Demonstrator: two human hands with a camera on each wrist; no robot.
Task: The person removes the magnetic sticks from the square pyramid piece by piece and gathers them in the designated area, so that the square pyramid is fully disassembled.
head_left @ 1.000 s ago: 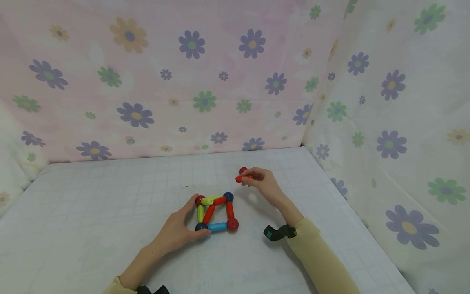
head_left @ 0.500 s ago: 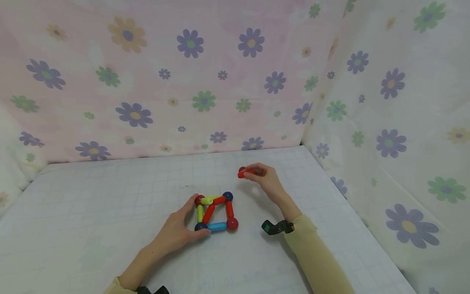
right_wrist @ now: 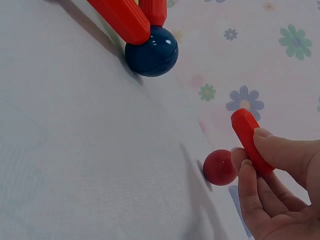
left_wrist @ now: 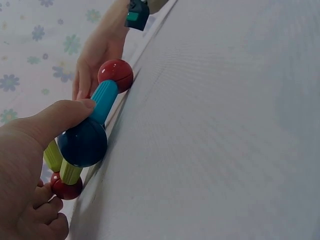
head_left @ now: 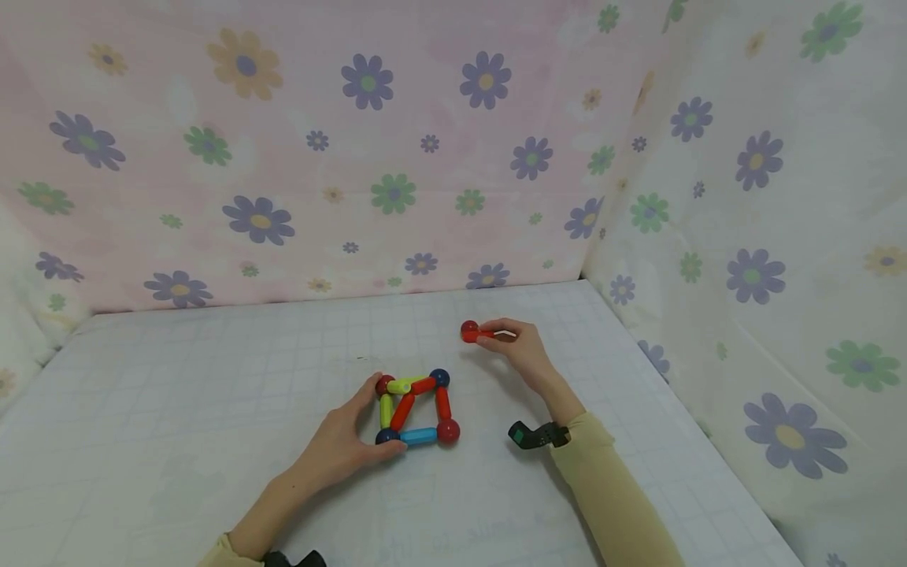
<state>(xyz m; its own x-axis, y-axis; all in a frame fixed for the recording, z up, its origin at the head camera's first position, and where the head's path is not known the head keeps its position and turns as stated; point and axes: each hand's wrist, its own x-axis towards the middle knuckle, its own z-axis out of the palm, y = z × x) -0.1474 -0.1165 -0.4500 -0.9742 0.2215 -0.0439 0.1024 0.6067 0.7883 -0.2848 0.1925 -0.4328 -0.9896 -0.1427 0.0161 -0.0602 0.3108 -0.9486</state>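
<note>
A frame of magnetic rods and balls (head_left: 420,436) rests on the table, with red, yellow-green and light blue rods between red and dark blue balls. My left hand (head_left: 343,441) grips its left side. In the left wrist view, the thumb presses by the dark blue ball (left_wrist: 82,145) and light blue rod (left_wrist: 104,101), while the fingers curl near a lower red ball (left_wrist: 66,187). Farther back, my right hand (head_left: 524,353) pinches a red magnetic rod (right_wrist: 248,137) between thumb and fingers. A loose red ball (right_wrist: 220,167) sits on the table right beside those fingertips; whether they touch it is unclear.
The white table (head_left: 212,370) has a faint grid. Flowered cloth walls (head_left: 319,173) stand behind it and along its right side. A dark wrist strap (head_left: 538,435) sticks out from the right forearm.
My right hand has moved slightly away and to the right, bringing the red rod up by the loose red ball. The left hand and the frame have stayed in place.
</note>
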